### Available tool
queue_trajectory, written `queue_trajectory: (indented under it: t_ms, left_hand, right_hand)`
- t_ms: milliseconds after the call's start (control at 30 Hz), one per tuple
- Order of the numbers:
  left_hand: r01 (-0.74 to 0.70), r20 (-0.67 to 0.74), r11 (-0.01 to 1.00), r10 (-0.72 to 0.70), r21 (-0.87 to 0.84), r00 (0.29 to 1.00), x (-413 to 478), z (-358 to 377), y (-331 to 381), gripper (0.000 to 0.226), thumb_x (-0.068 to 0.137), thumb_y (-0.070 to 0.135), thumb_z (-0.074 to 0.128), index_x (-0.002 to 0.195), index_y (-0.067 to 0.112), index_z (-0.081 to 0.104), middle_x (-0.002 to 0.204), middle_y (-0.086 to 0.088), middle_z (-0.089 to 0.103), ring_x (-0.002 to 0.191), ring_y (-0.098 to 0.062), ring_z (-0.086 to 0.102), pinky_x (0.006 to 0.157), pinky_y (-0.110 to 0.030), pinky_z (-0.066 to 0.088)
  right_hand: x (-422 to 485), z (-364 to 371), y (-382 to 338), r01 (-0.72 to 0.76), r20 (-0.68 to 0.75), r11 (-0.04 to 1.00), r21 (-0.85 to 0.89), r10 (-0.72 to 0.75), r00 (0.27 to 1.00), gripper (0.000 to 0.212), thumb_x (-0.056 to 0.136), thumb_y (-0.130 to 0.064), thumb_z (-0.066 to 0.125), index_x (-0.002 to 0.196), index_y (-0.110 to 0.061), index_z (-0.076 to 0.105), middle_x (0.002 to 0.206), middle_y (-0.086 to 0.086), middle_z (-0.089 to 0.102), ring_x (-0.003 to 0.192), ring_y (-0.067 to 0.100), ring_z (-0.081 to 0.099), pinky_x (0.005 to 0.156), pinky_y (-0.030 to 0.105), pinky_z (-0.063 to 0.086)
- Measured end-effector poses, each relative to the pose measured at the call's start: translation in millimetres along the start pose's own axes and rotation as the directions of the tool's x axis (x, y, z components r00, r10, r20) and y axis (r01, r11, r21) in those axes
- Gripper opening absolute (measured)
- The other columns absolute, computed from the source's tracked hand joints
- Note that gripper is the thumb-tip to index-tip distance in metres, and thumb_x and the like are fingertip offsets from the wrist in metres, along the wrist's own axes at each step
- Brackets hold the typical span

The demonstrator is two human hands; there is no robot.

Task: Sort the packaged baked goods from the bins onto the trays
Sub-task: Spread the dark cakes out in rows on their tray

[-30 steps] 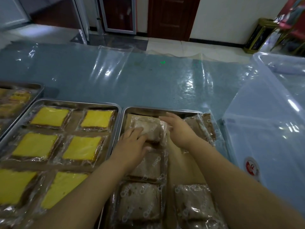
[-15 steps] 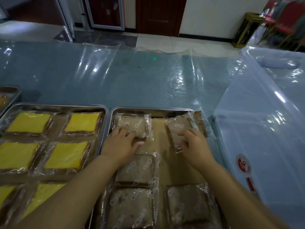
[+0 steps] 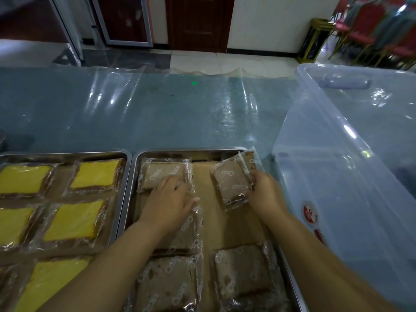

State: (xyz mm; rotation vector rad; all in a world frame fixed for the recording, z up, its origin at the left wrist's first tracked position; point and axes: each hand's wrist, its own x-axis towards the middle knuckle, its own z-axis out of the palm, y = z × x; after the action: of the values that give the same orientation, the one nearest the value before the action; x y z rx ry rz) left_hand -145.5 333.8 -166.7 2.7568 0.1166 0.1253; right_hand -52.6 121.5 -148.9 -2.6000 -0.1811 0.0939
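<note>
Blue-grey tabletop (image 3: 157,113) under a wrinkled clear plastic sheet fills the view. A large translucent plastic storage bin (image 3: 337,165) with a red round sticker stands on its right side. Two rectangular steel trays lie side by side at the near edge. The left steel tray (image 3: 67,152) holds clear-wrapped yellow cake slices (image 3: 96,174) in rows. The right steel tray (image 3: 191,149), lined with brown paper (image 3: 202,183), touches the bin and holds clear-wrapped brown cake slices. One flat brown packet (image 3: 155,172) lies in its far left corner. A tilted brown packet (image 3: 231,181) sits in the far right corner, overlapping another packet against the rim. The hands are apart. The left hand (image 3: 167,199) rests with fairly straight fingers on the flat brown packet. The right hand (image 3: 266,194) pinches the right edge of the tilted brown packet.
</note>
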Motion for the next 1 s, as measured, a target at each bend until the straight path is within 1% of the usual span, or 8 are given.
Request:
queue_trajectory:
  t_ms: [67, 200, 300, 400, 500, 633, 867, 1000]
  left_hand:
    - [-0.017, 0.020, 0.999, 0.017, -0.029, 1.000, -1, 1, 4, 0.043, 0.091, 0.049, 0.045, 0.125, 0.023, 0.053, 0.137, 0.000, 0.040, 0.131, -0.017, 0.026, 0.105, -0.035, 0.029]
    - [-0.067, 0.081, 0.997, 0.070, -0.047, 0.994, -4, 7, 11, 0.044, 0.092, 0.046, 0.045, 0.132, 0.027, 0.045, 0.143, 0.003, 0.034, 0.132, -0.015, 0.022, 0.105, -0.031, 0.028]
    - [-0.107, 0.121, 0.992, 0.115, -0.071, 0.986, -7, 13, 18, 0.045, 0.094, 0.041, 0.043, 0.138, 0.031, 0.039, 0.144, 0.007, 0.033, 0.131, -0.013, 0.021, 0.104, -0.029, 0.028]
    - [-0.141, 0.149, 0.989, 0.147, -0.052, 0.978, -11, 18, 21, 0.043, 0.095, 0.040, 0.041, 0.137, 0.031, 0.041, 0.144, 0.007, 0.035, 0.131, -0.013, 0.023, 0.105, -0.029, 0.025]
    - [-0.102, 0.140, 0.994, 0.106, -0.038, 0.984, -10, 19, 17, 0.041, 0.095, 0.041, 0.041, 0.134, 0.030, 0.044, 0.142, 0.006, 0.038, 0.129, -0.014, 0.026, 0.103, -0.030, 0.028]
    - [-0.057, 0.105, 0.998, 0.054, 0.033, 0.993, -1, 14, 4, 0.042, 0.094, 0.044, 0.041, 0.134, 0.030, 0.044, 0.140, 0.005, 0.039, 0.129, -0.014, 0.028, 0.103, -0.031, 0.029]
    - [0.027, 0.143, 0.995, -0.040, 0.095, 0.989, 25, 4, -24, 0.042, 0.093, 0.044, 0.042, 0.131, 0.027, 0.046, 0.141, 0.000, 0.037, 0.131, -0.020, 0.027, 0.105, -0.040, 0.030]
    - [0.018, 0.150, 0.984, -0.045, 0.177, 0.988, 27, 6, -33, 0.044, 0.093, 0.046, 0.039, 0.133, 0.028, 0.045, 0.144, 0.001, 0.036, 0.131, -0.021, 0.030, 0.106, -0.040, 0.028]
  right_hand:
    - [-2, -4, 3, -0.005, 0.030, 0.995, 0.101, 0.001, 1.000, 0.045, 0.080, 0.008, 0.057, 0.118, -0.017, 0.060, 0.113, 0.003, 0.063, 0.097, 0.020, 0.060, 0.082, 0.032, 0.051]
    - [-8, -17, 12, 0.070, 0.054, 0.991, 0.112, -0.077, 0.996, 0.043, 0.073, 0.007, 0.060, 0.089, -0.032, 0.066, 0.088, -0.009, 0.065, 0.076, 0.004, 0.056, 0.062, 0.005, 0.040]
    - [-10, -25, 16, 0.029, 0.198, 0.996, 0.088, -0.046, 0.979, 0.044, 0.073, 0.008, 0.057, 0.079, -0.036, 0.064, 0.094, -0.005, 0.066, 0.076, 0.004, 0.057, 0.068, 0.023, 0.050]
    - [-11, -26, 13, 0.028, 0.286, 0.998, -0.060, -0.010, 0.958, 0.043, 0.076, 0.002, 0.059, 0.092, -0.036, 0.068, 0.105, -0.002, 0.064, 0.093, 0.018, 0.057, 0.079, 0.039, 0.054]
    - [-9, -20, 7, 0.118, 0.158, 0.976, -0.186, -0.089, 0.983, 0.042, 0.082, -0.003, 0.055, 0.112, -0.031, 0.065, 0.122, 0.002, 0.057, 0.112, 0.029, 0.045, 0.090, 0.041, 0.044]
    - [3, -12, -2, 0.019, -0.041, 0.984, -0.180, -0.027, 0.999, 0.034, 0.088, -0.016, 0.053, 0.122, -0.018, 0.053, 0.123, 0.010, 0.051, 0.114, 0.031, 0.040, 0.090, 0.040, 0.039]
    - [34, -3, -13, -0.136, 0.053, 0.952, -0.273, 0.156, 0.986, 0.035, 0.090, -0.020, 0.054, 0.122, -0.010, 0.044, 0.120, 0.016, 0.056, 0.110, 0.035, 0.051, 0.082, 0.040, 0.043]
    - [41, -3, -15, -0.116, -0.065, 0.972, -0.204, 0.105, 0.992, 0.026, 0.087, -0.014, 0.058, 0.112, -0.011, 0.050, 0.108, 0.012, 0.062, 0.094, 0.031, 0.059, 0.070, 0.036, 0.045]
